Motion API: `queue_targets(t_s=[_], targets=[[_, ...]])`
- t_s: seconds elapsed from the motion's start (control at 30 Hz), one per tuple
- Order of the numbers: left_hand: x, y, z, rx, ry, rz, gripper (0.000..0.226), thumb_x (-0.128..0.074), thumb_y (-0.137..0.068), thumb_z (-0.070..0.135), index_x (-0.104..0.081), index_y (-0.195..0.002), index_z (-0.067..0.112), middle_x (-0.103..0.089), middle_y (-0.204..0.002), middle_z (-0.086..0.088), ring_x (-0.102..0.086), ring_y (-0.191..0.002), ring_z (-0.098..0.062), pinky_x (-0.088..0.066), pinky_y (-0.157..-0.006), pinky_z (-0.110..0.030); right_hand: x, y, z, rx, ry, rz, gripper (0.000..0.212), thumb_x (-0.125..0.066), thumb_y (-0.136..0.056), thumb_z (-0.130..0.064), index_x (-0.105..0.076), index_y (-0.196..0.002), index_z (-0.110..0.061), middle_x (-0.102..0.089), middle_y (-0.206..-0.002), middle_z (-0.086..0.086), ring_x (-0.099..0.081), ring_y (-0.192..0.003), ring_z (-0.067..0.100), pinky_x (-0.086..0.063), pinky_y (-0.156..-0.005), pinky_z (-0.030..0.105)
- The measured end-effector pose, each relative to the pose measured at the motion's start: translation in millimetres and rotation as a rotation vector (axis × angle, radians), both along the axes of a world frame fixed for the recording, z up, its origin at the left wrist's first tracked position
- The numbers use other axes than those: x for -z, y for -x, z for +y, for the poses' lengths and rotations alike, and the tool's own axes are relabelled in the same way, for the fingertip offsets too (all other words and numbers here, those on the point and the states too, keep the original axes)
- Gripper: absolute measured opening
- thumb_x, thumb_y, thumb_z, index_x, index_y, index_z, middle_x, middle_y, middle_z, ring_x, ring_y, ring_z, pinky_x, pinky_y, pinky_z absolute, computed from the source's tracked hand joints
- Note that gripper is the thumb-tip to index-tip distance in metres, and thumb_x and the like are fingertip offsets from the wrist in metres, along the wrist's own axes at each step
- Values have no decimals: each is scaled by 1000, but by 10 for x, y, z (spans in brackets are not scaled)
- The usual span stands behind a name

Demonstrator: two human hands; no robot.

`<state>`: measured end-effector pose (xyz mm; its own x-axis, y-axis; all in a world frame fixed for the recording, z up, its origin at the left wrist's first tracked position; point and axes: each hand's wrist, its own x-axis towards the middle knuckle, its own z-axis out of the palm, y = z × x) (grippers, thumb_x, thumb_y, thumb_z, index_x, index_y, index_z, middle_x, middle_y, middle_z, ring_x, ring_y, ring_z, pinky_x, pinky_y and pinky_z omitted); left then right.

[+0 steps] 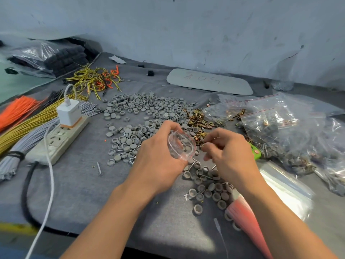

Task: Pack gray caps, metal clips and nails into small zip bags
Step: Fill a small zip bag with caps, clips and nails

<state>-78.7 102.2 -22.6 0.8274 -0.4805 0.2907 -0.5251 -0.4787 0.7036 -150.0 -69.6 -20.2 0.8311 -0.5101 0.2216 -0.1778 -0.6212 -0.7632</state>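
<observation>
My left hand (158, 154) holds a small clear zip bag (182, 144) with a red seal strip, its mouth spread open; a few gray caps lie inside. My right hand (227, 146) is just right of the bag's mouth, fingertips pinched on a small brass-coloured metal clip. Loose gray caps (141, 107) cover the gray mat behind and below my hands. A heap of metal clips (197, 118) lies beyond my right hand. Loose nails (99, 168) lie scattered among the caps.
Filled zip bags (291, 128) pile up at the right. A stack of unused bags (248, 219) with red strips lies near the front right. A power strip (57, 141) with a white charger, bundled wires (24, 122) and cables occupy the left. A green object (254, 151) peeks out behind my right hand.
</observation>
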Motion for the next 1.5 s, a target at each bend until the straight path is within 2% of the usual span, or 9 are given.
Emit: queue_targets(t_s=[0.1,0.23,0.4,0.57,0.67,0.73,0.87,1.1,1.5], targets=[[4,4,-12,-13,-15,-13,59,-84,-71,26,-46,-109,49,-70,-88,18,-62,-71,4,-43,-55,-11,-73,110,69,-79,-262,-121,23,-75,-82,4,-75,-83,-20,-77,-71,-3,-73,-63,9,-55,-61,21],[19,21,-36,0,-16,-19,56,-83,-73,32,-45,-111,49,-70,-91,17,-64,-76,0,-48,-62,-18,-138,169,131,-113,-284,-208,41,-81,-73,8,-81,-85,-31,-79,-78,-6,-77,-75,11,-62,-69,26],[34,41,-66,-1,-9,-9,52,-77,-71,37,-46,-110,51,-70,-86,17,-64,-74,-1,-51,-64,-28,-159,175,152,-141,-316,-222,36,-83,-73,7,-83,-82,-27,-79,-77,-2,-78,-73,19,-65,-73,42],[41,38,-86,-3,-16,3,57,-81,-71,30,-44,-109,53,-70,-86,16,-64,-75,-2,-53,-65,-30,-178,184,163,-148,-332,-207,26,-83,-76,0,-83,-83,-26,-78,-72,2,-75,-65,20,-63,-63,35],[39,30,-87,3,-17,13,62,-83,-69,28,-44,-110,52,-70,-88,15,-65,-77,-7,-56,-69,-35,-181,174,160,-165,-545,-239,12,-83,-77,0,-82,-83,-11,-76,-71,13,-73,-58,25,-55,-53,25],[38,31,-85,7,-24,10,63,-84,-69,28,-44,-111,52,-70,-89,14,-66,-77,-7,-56,-70,-36,-203,172,172,-198,-676,-226,4,-84,-79,-9,-81,-80,-6,-75,-72,16,-71,-56,24,-52,-50,24],[46,37,-81,13,-16,1,57,-76,-67,32,-44,-110,51,-69,-85,13,-64,-75,-6,-53,-66,-34,-234,147,174,-220,-914,-110,38,-70,-80,-43,-80,-72,-7,-69,-66,13,-61,-46,18,-49,-45,22],[51,29,-75,10,-7,-22,49,-80,-76,43,-44,-110,49,-69,-81,13,-63,-70,-6,-52,-62,-33,-180,127,175,-220,-980,11,47,-51,-106,-27,-78,-79,-1,-63,-63,15,-49,-40,17,-40,-40,22],[22,56,-74,16,-22,7,52,-65,-63,42,-43,-110,52,-68,-86,14,-63,-74,-5,-50,-62,-31,-188,121,154,-227,-997,-28,23,-57,-102,-11,-72,-96,5,-66,-68,13,-54,-48,15,-50,-47,21]])
